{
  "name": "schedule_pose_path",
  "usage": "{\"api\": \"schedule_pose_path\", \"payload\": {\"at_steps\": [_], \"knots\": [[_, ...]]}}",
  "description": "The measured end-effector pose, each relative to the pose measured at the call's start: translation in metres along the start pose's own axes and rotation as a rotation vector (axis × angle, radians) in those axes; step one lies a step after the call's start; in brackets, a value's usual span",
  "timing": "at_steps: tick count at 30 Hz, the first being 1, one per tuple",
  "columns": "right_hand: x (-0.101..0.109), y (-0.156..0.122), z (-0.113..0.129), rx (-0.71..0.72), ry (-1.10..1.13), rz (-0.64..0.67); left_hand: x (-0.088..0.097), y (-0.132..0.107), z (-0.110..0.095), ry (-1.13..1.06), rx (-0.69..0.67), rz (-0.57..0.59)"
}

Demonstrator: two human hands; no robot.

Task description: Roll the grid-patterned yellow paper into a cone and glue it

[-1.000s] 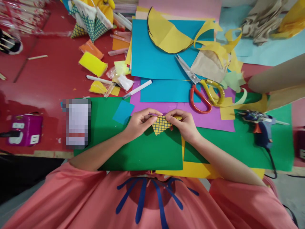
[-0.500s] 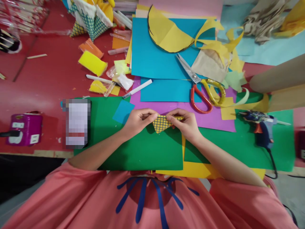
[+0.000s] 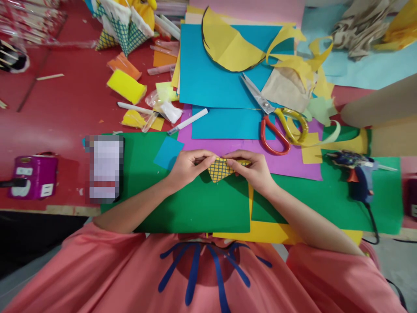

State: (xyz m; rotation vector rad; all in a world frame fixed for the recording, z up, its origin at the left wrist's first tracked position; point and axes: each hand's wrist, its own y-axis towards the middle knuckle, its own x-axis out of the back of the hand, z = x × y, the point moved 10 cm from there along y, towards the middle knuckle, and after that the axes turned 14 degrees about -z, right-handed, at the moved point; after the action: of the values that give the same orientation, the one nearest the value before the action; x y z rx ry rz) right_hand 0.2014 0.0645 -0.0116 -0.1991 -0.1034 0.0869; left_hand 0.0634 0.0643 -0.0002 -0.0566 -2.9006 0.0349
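Between my two hands is a small yellow piece with a dark grid pattern (image 3: 219, 170), its lower corner pointing down; whether it is paper or cloth I cannot tell. My left hand (image 3: 192, 167) pinches its upper left corner between thumb and fingers. Along its top edge, my right hand (image 3: 250, 167) pinches it too, and part of the piece is hidden behind those fingers. Both hands are just above a green sheet (image 3: 195, 208). Beyond them lies a purple sheet (image 3: 224, 145), with a small blue paper piece (image 3: 168, 153) left of my left hand.
Scissors (image 3: 267, 108) with red and yellow handles lie open beyond my right hand. A glue gun (image 3: 361, 178) rests at the right, its cord trailing forward. A blurred phone-like object (image 3: 104, 167) is at the left. A white marker (image 3: 189, 121) and a yellow half-round sheet (image 3: 233, 48) lie farther back.
The fingers of my right hand have shifted slightly to the left along the top edge of the patterned piece. Everything else looks the same.
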Motion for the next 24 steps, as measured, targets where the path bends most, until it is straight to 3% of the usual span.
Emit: {"api": "schedule_pose_path", "payload": {"at_steps": [9, 17, 24], "knots": [[-0.0009, -0.0010, 0.0024, 0.047, -0.022, -0.006, -0.0054, -0.0016, 0.0042, -0.020, -0.005, 0.045], [-0.0035, -0.0031, 0.0014, 0.086, -0.067, -0.008, -0.0036, -0.0026, 0.0035, 0.028, -0.047, 0.016], [-0.0025, -0.0032, 0.0051, 0.129, -0.087, -0.016, -0.0059, -0.0032, 0.0062, -0.031, 0.004, 0.036]]}}
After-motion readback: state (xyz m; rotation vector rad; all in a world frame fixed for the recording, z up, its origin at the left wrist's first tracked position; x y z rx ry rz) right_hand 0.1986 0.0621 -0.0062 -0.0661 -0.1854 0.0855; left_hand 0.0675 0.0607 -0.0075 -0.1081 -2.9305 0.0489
